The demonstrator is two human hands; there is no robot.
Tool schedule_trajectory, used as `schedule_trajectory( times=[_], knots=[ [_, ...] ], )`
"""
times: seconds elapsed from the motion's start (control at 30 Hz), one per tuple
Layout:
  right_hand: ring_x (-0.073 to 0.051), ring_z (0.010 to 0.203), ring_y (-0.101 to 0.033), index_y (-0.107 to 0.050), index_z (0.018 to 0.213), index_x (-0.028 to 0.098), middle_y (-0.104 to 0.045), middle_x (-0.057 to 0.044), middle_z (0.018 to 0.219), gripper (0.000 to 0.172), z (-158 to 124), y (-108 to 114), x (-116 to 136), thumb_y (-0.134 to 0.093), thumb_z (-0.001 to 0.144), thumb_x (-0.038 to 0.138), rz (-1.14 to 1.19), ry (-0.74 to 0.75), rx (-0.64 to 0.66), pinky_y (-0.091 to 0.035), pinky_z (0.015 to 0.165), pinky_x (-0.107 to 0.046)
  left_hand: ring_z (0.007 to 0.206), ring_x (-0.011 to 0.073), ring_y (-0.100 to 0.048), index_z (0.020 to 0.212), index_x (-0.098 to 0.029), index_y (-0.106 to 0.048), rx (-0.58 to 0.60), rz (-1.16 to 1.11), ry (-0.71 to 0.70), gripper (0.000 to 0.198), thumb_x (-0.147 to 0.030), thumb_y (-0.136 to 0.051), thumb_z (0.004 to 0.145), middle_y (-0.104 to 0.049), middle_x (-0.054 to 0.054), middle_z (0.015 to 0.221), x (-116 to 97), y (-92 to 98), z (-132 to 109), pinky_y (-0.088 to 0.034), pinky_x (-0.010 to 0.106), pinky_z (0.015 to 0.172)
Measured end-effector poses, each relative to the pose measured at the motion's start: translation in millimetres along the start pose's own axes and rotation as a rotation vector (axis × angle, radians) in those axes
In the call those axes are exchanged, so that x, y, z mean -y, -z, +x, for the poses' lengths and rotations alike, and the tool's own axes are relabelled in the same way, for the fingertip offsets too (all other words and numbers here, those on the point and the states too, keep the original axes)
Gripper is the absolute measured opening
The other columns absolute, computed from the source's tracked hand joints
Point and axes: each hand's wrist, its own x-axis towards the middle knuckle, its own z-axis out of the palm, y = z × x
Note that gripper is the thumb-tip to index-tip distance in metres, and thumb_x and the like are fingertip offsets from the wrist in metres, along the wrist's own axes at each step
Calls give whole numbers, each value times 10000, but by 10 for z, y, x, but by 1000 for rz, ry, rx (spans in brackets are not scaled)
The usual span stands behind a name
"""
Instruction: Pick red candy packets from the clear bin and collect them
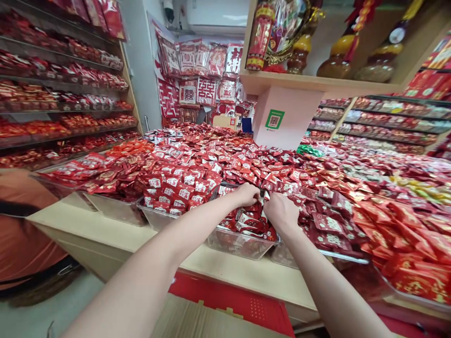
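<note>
Both my arms reach forward over a clear plastic bin heaped with small red wrapped candy packets. My left hand is curled with its fingers closed down into the packets at the back of the bin. My right hand sits beside it, fingers bent and pressed into the same pile. Both hands almost touch each other. The fingertips are buried among the wrappers, so what each one grips is hidden.
More clear bins of red sweets line the cream counter. Shelves of red packets stand at left. A pink pillar with a green QR sign rises behind. A person in an orange top stands at far left.
</note>
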Motion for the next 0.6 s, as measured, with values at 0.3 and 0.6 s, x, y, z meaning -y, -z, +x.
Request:
schedule_trajectory(
  times=[0.3,0.6],
  knots=[
    [-283,786,-596,-660,778,111,-639,-160,776,291,145,32,14,-371,746,119,-168,171,7,-440,577,-313,841,184,-546,809,-193,-592,-13,-30,56,166,-223,-540,655,-619,21,825,-27,-13,-34,-414,265,762],
    [-257,786,-602,-657,821,124,-646,-160,808,247,284,52,-37,-428,748,183,-164,195,98,-441,608,-303,860,192,-553,996,-229,-460,-45,-35,203,307,-269,-524,698,-584,36,876,-60,-33,-54,-428,271,712]
  ],
)
